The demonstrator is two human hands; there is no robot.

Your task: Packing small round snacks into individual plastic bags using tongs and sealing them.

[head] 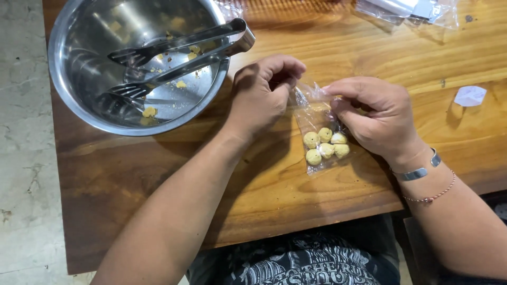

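Clear plastic is pinched at the top of a small bag (319, 134), which lies on the wooden surface (274, 190) between the 2 hands. The left hand (262, 95) is curled closed on the bag's upper left corner, and the right hand (377, 116) is closed with fingertips gripping the upper right edge. 5 small round yellowish pieces (325, 145) are gathered in the lower part of the bag. A silver bracelet (420, 170) and a thin red cord (435, 192) are worn on the right wrist. To the left, a steel bowl (68, 79) is set on the surface, with metal tongs (179, 55) resting in it among yellow crumbs. A small white scrap (470, 95) is seen near the right edge.
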